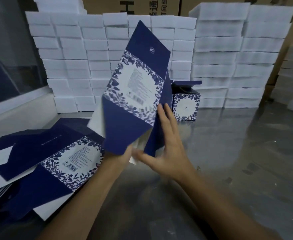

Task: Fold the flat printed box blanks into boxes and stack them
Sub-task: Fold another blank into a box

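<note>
Cardboard like this box blank (135, 87) looks thin and light, stiff along its flat parts but bendy at the creases, so it should be held by the edges and flaps, not squashed in the middle. It is up in the air above the desk (228, 153), tilted, with its blue flaps pointing up and down. The left hand (127, 153) holds the bottom flap from below, though its fingers are mostly hidden. The right hand (166, 146) is flat with straight fingers, pressing on the side panel. More flat blanks (55, 161) lie in a pile on the left. One folded box (185, 103) stands behind.
</note>
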Demonstrator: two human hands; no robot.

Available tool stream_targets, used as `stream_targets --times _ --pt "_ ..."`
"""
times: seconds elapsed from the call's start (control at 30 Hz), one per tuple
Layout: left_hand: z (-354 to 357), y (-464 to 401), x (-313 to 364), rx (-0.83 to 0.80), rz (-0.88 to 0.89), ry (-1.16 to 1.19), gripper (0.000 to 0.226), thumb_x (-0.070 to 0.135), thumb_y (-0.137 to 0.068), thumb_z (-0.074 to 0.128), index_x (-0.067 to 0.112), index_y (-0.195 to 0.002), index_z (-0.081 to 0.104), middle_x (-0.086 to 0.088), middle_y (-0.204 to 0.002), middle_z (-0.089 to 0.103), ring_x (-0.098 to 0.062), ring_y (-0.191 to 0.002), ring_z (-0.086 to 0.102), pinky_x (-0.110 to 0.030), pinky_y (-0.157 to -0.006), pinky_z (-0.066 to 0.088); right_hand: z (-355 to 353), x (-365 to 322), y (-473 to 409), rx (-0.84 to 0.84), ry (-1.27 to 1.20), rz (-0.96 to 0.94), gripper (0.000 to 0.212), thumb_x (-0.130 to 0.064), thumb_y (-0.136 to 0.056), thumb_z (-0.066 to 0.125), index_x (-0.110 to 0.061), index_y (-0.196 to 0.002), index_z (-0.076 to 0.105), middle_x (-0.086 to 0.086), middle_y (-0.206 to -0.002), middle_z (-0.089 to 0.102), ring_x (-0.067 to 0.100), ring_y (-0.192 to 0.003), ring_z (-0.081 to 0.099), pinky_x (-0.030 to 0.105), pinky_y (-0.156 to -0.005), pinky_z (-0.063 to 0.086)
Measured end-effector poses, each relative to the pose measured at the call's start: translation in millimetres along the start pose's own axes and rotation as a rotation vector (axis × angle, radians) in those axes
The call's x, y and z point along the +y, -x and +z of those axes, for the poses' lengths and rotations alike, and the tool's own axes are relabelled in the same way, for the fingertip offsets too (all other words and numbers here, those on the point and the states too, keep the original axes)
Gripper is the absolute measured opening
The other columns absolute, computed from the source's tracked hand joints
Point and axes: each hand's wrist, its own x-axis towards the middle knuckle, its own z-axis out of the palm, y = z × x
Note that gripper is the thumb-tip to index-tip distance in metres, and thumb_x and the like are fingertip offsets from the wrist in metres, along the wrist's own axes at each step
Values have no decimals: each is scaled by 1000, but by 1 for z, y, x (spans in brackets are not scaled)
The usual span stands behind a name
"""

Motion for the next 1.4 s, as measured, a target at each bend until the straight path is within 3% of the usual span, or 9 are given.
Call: stream_targets --times 0.13,0.37,0.53,0.63,0.77,1.03,1.2,1.3,1.4 --pt "4 2 18 93 393 -56 20 8 -102 48 24 -101 58 22 -82 68 15 -71 60 4 -63 39 1 6 -3 237 -115 -60 59 -24 -100 54 -22 -154 29 -2 -160 34 10 -149 30 44 -118 36" --pt "-11 -16 9 126 813 -456 49 6 -99 52 20 -144 38 4 -143 37 -11 -129 45 -42 -105 44 -10 14 -15 399 -245 105 23 -16 -105 47 -13 -99 69 -31 -84 65 -8 -79 62 8 -72 44" --pt "-10 -16 5 89 821 -422 60 43 -99 49 29 -152 26 0 -156 25 -10 -142 29 -28 -114 35 -12 13 -16 341 -347 228 30 -25 -102 52 -3 -93 70 17 -88 69 40 -86 64 58 -78 56" --pt "-6 -12 10 75 770 -398 65 73 -91 30 46 -150 21 6 -161 18 5 -143 20 -6 -108 23 -13 13 -17 262 -504 407 24 -32 -101 51 -19 -95 70 -8 -84 74 11 -83 71 42 -83 61" --pt "-6 -13 9 -13 496 -145 67 73 -83 41 46 -144 39 8 -150 44 -12 -138 41 -45 -113 35 -14 19 -16 169 -672 528 21 -29 -105 46 -23 -102 66 -11 -90 76 10 -88 72 43 -83 61" --pt "-1 -14 12 10 124 77 50 59 -93 51 30 -134 57 7 -123 67 -17 -111 64 -35 -86 56 -20 17 -16 531 -370 204 46 -13 -96 66 -54 -88 48 -11 -90 71 21 -77 72 50 -59 61" --pt "-3 -18 15 80 124 35 42 51 -99 45 28 -132 57 8 -117 68 -18 -109 64 -39 -94 53 -18 35 -12 345 -175 78 13 -20 -96 58 -30 -94 66 -25 -81 66 5 -65 63 25 -58 58" --pt "-8 -23 13 141 106 3 49 56 -98 44 27 -137 50 5 -124 62 -22 -116 58 -42 -103 46 -21 45 -9 89 -63 128 49 10 -96 46 -32 -116 61 -5 -102 64 7 -77 68 35 -66 59" --pt "-9 -24 16 167 108 32 39 56 -97 45 32 -128 53 14 -110 64 -13 -106 62 -22 -80 52 -22 44 -7 -134 23 114 90 25 -78 43 -48 -130 47 -13 -120 53 5 -94 66 27 -78 57"
